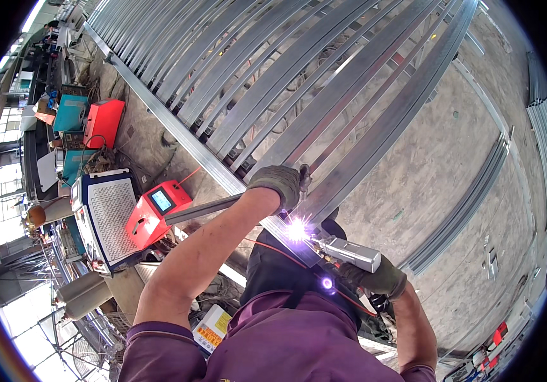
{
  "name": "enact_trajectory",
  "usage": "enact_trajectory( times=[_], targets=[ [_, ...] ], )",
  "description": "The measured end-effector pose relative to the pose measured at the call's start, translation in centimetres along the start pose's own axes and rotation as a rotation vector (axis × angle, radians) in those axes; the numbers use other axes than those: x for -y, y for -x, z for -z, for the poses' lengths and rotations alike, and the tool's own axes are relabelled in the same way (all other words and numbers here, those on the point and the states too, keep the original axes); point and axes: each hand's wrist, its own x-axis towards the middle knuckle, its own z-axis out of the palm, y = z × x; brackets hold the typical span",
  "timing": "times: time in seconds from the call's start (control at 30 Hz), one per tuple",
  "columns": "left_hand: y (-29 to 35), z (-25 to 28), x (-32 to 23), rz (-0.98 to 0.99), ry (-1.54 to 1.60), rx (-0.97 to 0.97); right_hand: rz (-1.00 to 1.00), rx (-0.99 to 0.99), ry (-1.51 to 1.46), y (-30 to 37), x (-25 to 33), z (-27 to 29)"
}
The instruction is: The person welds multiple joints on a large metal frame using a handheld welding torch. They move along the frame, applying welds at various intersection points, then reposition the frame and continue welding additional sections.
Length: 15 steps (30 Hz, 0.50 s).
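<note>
The right hand (375, 279), in a dark glove, is closed around the grip of a welding torch (348, 253). The torch is a silver-grey body, and its long axis runs from the hand toward about 10 o'clock, ending at a bright spark (297, 230). So the working point lies up and to the left of the right hand, very near, just past the torch tip.

The left hand (278, 184), also gloved, lies at about 11 o'clock from the spark, just beside it. Its fingers are curled together over the edge of a steel rail (178, 135). This rail is one side of a big frame (299, 76) of many parallel metal bars. The rail runs long from 11 o'clock down to 5 o'clock in the head view, and the bars leave it toward 1 o'clock. The spark sits on this rail, between the two hands, so the torch meets the rail nearly across its long axis. Of the two, the left hand seems a little nearer to the spark, but the right one carries the tool.

A thin red cable (273, 247) goes from the torch side back under the left forearm. At 9 o'clock, well apart, stand a red welder (157, 212) with a small screen and a white cabinet (109, 213). The floor (439, 165) under the frame is grey concrete.
</note>
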Motion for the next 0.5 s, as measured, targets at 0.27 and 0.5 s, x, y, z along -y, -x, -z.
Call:
enact_trajectory(
  times=[0.27, 0.5],
  targets=[
    [0.2, 0.4, -0.3, -0.013, -0.173, 0.021, -0.024, 0.033, -0.003, 0.2, 1.0, 0.1],
    [-0.2, 0.2, 0.0, -0.008, -0.186, 0.052, 0.061, -0.026, -0.042, 0.2, -1.5, -0.1]
  ],
)
